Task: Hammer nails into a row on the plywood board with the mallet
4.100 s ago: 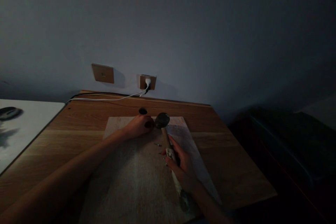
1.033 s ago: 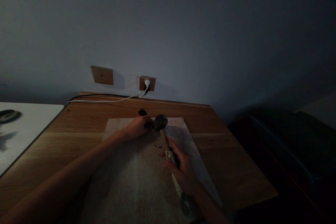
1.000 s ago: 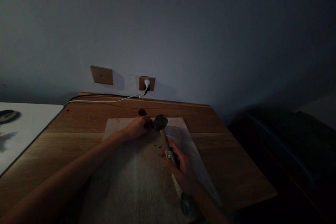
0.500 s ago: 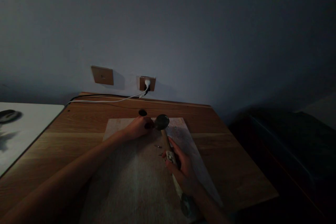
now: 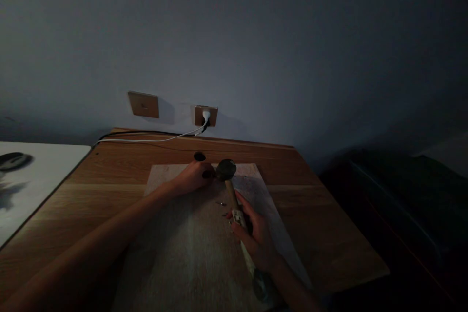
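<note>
My right hand [image 5: 256, 239] is wrapped round the pale wooden handle of a mallet [image 5: 231, 195]. Some patchy wrapping covers part of that handle, and its lower end looks dark. At the top, the dark round head reaches the fingers of my left hand [image 5: 193, 177]. Those fingers are curled together over the far part of the board [image 5: 190, 248]; what they pinch is hidden in shadow. One dark disc shows at the left fingers and another dark round piece [image 5: 199, 156] just beyond them. Small metal pieces [image 5: 221, 203], perhaps nails, lie left of the handle.
The board rests on a wooden table [image 5: 314, 219] against a grey wall. White and black cables run along its back edge to a wall socket [image 5: 206, 116]. A white surface [image 5: 51, 165] with a dark object [image 5: 14, 161] adjoins on the left.
Both hands and the mallet stay almost where they were. The mallet head looks slightly turned, and the view has shifted a little.
</note>
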Action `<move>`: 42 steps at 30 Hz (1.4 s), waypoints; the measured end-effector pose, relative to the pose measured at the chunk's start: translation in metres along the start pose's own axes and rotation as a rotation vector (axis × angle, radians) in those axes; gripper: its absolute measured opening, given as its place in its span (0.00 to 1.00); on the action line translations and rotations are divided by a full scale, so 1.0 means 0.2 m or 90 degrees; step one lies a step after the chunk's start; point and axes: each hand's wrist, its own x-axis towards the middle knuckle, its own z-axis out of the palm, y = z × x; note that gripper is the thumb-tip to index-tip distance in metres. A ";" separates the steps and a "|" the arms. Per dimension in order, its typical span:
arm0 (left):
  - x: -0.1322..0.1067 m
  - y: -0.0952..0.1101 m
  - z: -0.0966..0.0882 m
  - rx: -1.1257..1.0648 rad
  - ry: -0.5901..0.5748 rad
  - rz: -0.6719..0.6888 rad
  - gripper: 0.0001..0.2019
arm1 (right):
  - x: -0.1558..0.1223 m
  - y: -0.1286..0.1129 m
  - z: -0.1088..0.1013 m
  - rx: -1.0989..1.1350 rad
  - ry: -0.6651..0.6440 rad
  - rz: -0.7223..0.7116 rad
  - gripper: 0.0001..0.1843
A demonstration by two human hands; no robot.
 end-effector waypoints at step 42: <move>-0.16 -0.01 -0.10 0.027 0.035 0.002 0.12 | 0.01 -0.01 0.01 0.100 0.097 0.035 0.37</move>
